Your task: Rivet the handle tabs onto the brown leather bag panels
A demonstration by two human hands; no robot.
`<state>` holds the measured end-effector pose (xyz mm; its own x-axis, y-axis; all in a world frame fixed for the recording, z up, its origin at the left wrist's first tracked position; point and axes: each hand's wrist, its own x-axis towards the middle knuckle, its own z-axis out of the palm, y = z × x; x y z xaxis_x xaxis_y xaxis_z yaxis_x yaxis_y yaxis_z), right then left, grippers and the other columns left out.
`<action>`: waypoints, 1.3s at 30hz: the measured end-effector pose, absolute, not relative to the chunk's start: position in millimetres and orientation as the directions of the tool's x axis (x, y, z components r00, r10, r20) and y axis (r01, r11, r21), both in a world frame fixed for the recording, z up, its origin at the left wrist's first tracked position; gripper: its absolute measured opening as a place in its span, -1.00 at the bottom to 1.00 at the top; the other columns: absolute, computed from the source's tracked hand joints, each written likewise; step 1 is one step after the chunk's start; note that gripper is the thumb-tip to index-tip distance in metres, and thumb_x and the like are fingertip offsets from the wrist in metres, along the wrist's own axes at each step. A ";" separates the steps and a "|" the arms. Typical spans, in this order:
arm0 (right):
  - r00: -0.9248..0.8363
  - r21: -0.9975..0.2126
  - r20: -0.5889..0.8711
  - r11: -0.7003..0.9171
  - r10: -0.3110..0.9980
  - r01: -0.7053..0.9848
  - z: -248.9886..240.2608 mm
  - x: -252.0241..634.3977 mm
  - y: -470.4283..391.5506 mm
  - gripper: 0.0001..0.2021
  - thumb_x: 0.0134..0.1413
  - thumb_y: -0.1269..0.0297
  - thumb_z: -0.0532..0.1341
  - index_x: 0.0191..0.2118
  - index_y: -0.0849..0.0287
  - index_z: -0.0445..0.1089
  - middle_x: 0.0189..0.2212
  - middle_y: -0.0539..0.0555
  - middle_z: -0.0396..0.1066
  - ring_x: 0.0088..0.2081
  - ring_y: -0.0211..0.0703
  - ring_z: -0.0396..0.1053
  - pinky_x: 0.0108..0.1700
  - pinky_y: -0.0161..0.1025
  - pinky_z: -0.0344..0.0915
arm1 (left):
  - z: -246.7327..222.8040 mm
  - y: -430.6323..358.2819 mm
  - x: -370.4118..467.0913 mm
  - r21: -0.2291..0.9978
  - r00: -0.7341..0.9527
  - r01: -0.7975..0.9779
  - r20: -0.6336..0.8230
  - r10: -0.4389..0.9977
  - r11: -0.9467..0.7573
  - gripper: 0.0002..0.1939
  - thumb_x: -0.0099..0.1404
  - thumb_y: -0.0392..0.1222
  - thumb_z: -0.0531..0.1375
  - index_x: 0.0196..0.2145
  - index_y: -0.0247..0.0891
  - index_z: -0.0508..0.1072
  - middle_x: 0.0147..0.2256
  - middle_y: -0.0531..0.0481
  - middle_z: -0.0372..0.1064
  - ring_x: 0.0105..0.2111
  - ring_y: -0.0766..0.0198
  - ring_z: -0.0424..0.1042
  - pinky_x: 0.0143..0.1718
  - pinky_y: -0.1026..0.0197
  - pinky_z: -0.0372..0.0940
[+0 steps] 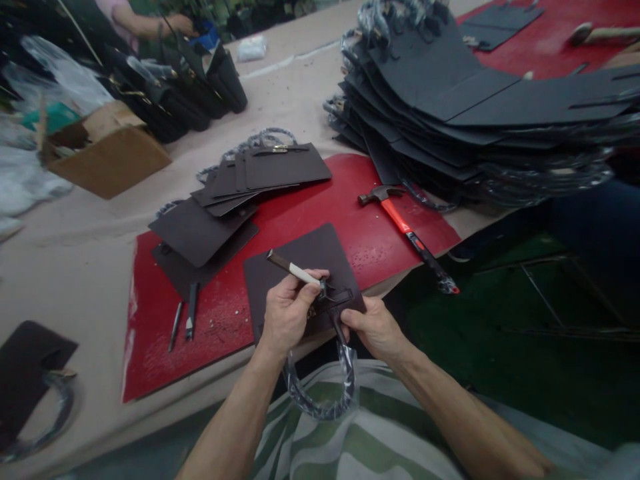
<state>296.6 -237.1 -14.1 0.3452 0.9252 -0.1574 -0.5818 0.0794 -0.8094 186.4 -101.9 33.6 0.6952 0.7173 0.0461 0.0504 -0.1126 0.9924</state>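
My left hand (289, 312) is closed on a metal punch (300, 272) with a white-wrapped middle; it slants up to the left, its lower end over the panel. Under it lies a dark brown bag panel (295, 247), partly over the table's near edge. A plastic-wrapped loop handle (320, 407) hangs from the panel toward my lap. My right hand (376, 327) grips the panel's near right corner, thumb on top beside the handle's strap and a stitched rectangular tab (343, 295). Its other fingers are mostly hidden beneath.
A claw hammer (397, 213) rests on the red mat (225, 333); two slim tools, a punch (191, 313) and a rod (175, 327), lie left. Stacked panels (280, 170) and a taller pile (450, 87) stand behind. A cardboard box (110, 157) and a person's arm (145, 25) are farther left.
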 end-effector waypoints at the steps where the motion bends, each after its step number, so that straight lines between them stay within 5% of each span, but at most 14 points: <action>1: 0.340 -0.809 -0.156 0.077 0.927 -0.582 -14.2 296.7 -236.3 -0.66 0.03 0.10 0.41 -0.54 0.26 0.45 -0.66 0.06 0.38 -0.60 -0.22 0.31 -0.49 -0.33 0.23 | 33.0 -102.1 186.1 0.994 0.690 0.034 0.055 0.722 -0.108 -0.77 0.36 -0.08 0.24 -0.12 -0.23 0.56 -0.12 -0.07 0.55 -0.08 0.19 0.50 0.00 0.21 0.35; 9: 0.335 -0.809 -0.201 0.037 0.921 -0.587 -16.4 301.1 -232.8 -0.71 0.00 0.13 0.41 -0.50 0.26 0.45 -0.66 0.04 0.38 -0.62 -0.23 0.30 -0.54 -0.35 0.24 | 25.2 -111.5 183.8 0.966 0.671 -0.084 0.235 0.704 -0.243 -0.86 0.35 -0.23 0.24 -0.14 -0.22 0.54 -0.09 -0.07 0.55 -0.05 0.19 0.52 0.04 0.17 0.39; 18: 0.343 -0.811 -0.218 0.026 0.914 -0.585 -13.9 301.4 -231.6 -0.71 -0.02 0.12 0.41 -0.49 0.26 0.45 -0.66 0.04 0.37 -0.61 -0.23 0.31 -0.52 -0.34 0.26 | 12.7 -116.5 183.9 0.868 0.648 -0.197 0.464 0.604 -0.455 -0.74 0.30 -0.38 0.25 -0.06 -0.19 0.50 -0.01 -0.10 0.51 0.01 0.14 0.49 0.11 0.01 0.38; 39: 0.396 -0.843 -0.216 0.034 0.893 -0.537 -17.4 296.5 -235.2 -0.72 -0.03 0.14 0.38 -0.53 0.24 0.41 -0.66 0.02 0.35 -0.60 -0.24 0.27 -0.52 -0.33 0.21 | 9.2 -126.9 181.4 0.753 0.615 -0.097 0.560 0.555 -0.651 -0.77 0.32 -0.37 0.22 -0.08 -0.22 0.44 -0.06 -0.14 0.50 -0.04 0.14 0.52 0.02 0.01 0.45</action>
